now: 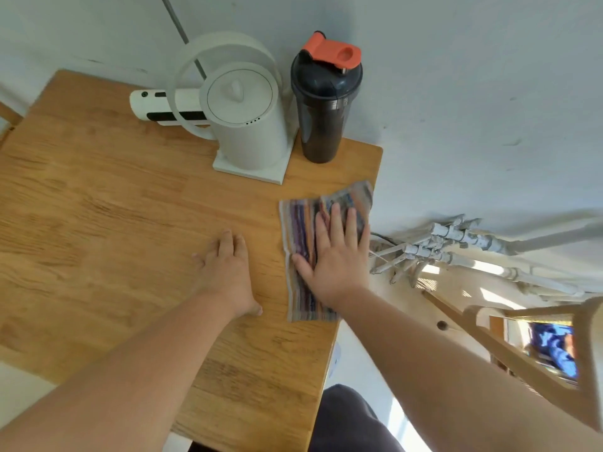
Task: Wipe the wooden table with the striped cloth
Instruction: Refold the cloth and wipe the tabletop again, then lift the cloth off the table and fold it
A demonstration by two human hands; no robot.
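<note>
home | white kettle (248,125) | shaker bottle (323,102) | wooden table (98,197)

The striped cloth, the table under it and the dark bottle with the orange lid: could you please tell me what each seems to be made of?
Striped cloth: soft woven fabric, matte, rumpled at its far corner. Table: wood with visible grain and joined strips, light sheen. Dark bottle: probably translucent smoky plastic; its orange lid looks like matte plastic.

Wooden table (114,197) seen in honey-brown grain; cloth (301,230) striped purple, orange, grey; kettle (248,125) white; shaker bottle (321,119) black, lid orange.
</note>
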